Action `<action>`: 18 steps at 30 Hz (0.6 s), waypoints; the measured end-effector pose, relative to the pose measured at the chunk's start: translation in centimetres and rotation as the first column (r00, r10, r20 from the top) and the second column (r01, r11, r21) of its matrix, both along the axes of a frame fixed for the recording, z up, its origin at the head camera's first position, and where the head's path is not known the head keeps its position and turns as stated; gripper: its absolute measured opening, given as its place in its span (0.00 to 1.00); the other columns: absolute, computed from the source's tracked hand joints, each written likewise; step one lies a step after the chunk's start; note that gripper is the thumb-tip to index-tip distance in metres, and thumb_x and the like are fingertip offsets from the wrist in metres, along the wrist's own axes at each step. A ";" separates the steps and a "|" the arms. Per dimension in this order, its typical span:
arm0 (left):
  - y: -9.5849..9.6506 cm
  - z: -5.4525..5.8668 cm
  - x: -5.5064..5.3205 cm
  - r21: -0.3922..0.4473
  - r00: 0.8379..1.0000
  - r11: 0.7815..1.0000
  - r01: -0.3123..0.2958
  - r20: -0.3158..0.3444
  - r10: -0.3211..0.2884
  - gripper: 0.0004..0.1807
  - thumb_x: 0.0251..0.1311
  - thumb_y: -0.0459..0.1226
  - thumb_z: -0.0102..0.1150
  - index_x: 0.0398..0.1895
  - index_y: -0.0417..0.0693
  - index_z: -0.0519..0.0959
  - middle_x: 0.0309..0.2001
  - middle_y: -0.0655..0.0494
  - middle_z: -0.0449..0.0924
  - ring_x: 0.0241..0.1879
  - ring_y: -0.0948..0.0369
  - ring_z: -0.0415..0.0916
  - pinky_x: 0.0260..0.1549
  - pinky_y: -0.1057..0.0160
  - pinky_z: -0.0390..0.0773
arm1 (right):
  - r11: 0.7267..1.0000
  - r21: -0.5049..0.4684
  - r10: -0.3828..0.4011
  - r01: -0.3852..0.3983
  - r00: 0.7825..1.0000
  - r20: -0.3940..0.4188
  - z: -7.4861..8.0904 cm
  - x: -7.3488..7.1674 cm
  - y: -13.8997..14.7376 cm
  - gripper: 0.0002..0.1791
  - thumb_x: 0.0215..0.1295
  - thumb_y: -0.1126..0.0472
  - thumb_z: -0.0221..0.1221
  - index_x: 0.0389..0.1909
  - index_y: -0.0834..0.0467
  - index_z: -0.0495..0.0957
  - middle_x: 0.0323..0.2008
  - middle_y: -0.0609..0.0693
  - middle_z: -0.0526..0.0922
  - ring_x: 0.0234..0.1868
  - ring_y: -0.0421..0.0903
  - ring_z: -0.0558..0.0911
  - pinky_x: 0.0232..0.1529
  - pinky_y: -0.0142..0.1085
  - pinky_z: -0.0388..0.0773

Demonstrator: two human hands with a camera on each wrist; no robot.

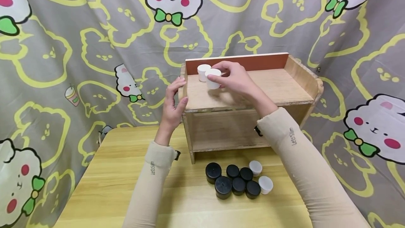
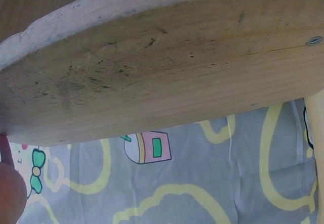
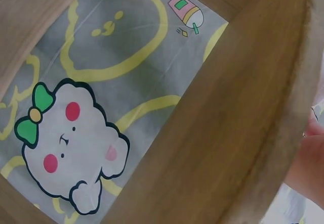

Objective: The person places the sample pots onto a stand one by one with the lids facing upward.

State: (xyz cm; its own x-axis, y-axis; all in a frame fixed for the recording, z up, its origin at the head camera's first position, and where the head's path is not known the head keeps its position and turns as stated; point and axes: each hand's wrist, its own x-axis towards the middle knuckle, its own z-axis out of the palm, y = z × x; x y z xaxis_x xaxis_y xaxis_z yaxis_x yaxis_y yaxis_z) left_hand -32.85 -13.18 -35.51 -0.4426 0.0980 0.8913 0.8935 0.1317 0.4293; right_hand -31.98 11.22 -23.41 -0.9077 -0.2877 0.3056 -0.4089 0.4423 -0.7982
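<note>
My right hand [image 1: 235,76] pinches a small white lidded jar [image 1: 213,79] between thumb and fingers, over the left part of the wooden shelf's [image 1: 265,87] top board. Just behind it stands another white jar [image 1: 204,72] near the back left corner. My left hand [image 1: 174,97] rests on the shelf's left side panel, its fingers over the top edge and the thumb toward the front. In the left wrist view that scuffed side panel [image 2: 152,77] fills the upper part, with a bit of a finger [image 2: 11,193] at the left edge.
On the table [image 1: 126,164], in front of the shelf, several black-lidded jars [image 1: 223,187] stand in a tight group. Two white-lidded jars [image 1: 265,184] are at that group's right side. A low reddish back rail [image 1: 265,62] borders the top board. A patterned grey curtain [image 1: 104,20] hangs behind.
</note>
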 end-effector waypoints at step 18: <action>0.8 2.5 3.2 0.001 1.000 1.000 0.008 0.020 -0.008 0.30 0.74 0.46 0.55 0.59 0.23 0.68 0.64 0.25 0.68 0.75 0.34 0.57 0.77 0.50 0.63 | 0.998 -0.032 -0.062 0.063 0.998 0.024 -1.3 -1.8 -1.9 0.25 0.65 0.51 0.71 0.59 0.59 0.81 0.54 0.54 0.85 0.54 0.49 0.84 0.51 0.39 0.84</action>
